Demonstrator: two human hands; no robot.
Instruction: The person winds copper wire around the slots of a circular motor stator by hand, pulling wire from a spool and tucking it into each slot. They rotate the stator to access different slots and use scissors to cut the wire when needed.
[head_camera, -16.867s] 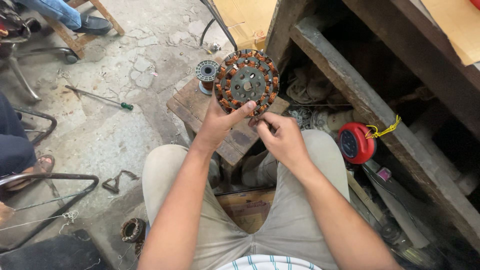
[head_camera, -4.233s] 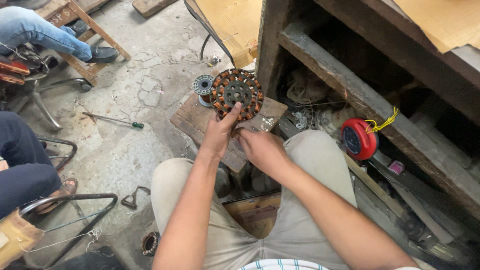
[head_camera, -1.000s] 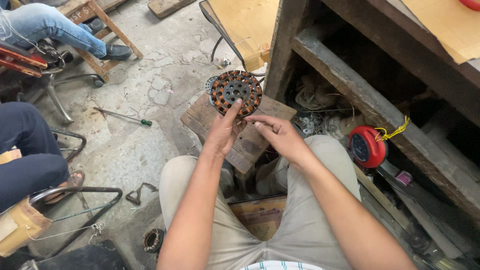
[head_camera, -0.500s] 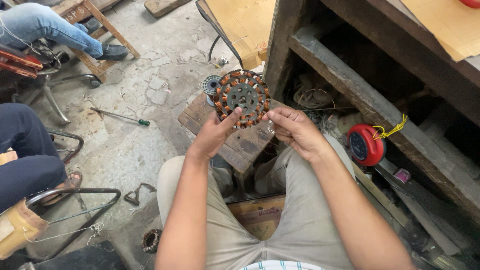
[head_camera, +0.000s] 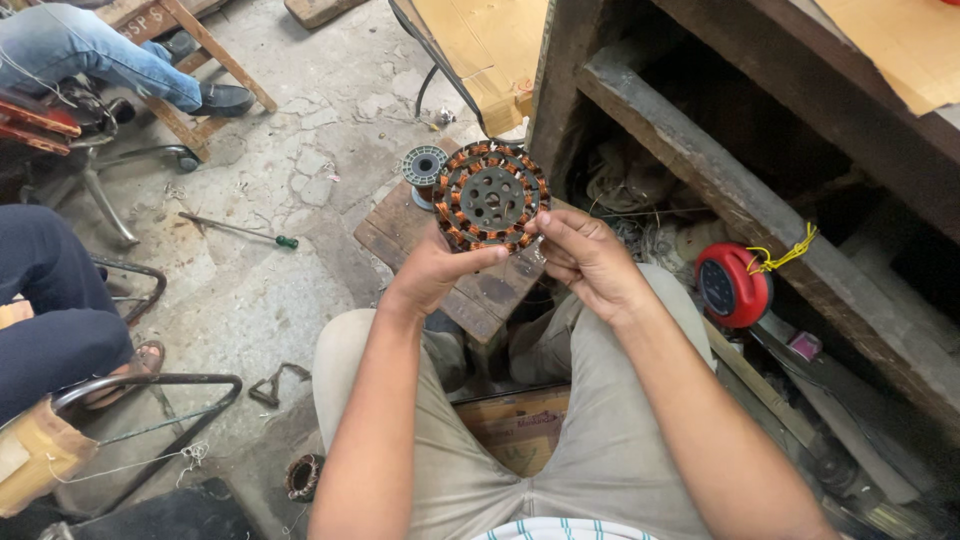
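A person sits over a small wooden stool (head_camera: 420, 235), holding a round motor winding (head_camera: 491, 197) upright near the top centre of the frame. The left hand (head_camera: 437, 270) grips its lower left rim from below, thumb pressed on the face. The right hand (head_camera: 583, 257) sits at the lower right edge, fingertips (head_camera: 546, 232) pinched together there, possibly on a fine wire. A wire spool (head_camera: 424, 166) stands just behind.

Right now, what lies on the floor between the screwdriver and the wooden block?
In the head view, only bare cracked concrete lies between the green-handled screwdriver and the wooden block; nothing else sits on that stretch.
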